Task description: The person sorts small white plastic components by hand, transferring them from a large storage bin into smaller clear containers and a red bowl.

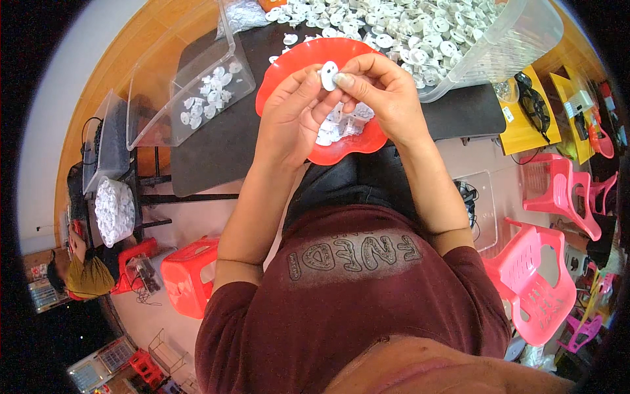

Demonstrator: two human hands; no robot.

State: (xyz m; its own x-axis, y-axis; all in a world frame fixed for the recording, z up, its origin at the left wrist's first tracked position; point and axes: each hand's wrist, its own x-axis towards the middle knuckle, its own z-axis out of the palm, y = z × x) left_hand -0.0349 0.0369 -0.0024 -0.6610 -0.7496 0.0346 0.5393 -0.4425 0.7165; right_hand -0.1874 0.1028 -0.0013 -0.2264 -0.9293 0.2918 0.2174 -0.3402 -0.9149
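Between my two hands, over a red scalloped bowl [282, 69], is a small white plastic disc-shaped part [329, 76] with dark holes in its face. My left hand [292, 108] pinches its left edge between thumb and fingers. On the other side, the thumb and fingers of my right hand [387, 92] press on its right edge. More white plastic pieces [338, 128] lie in the bowl below my fingers. The bowl rests at the near edge of a dark table, close to my lap.
A large heap of white plastic parts [420, 33] spreads at the back, beside a tilted clear bin [505, 49]. Left of the bowl, a clear box [147, 125] holds several white parts. Pink chairs [535, 282] stand at right, a red stool [190, 276] at left; another person [92, 279] sits far left.
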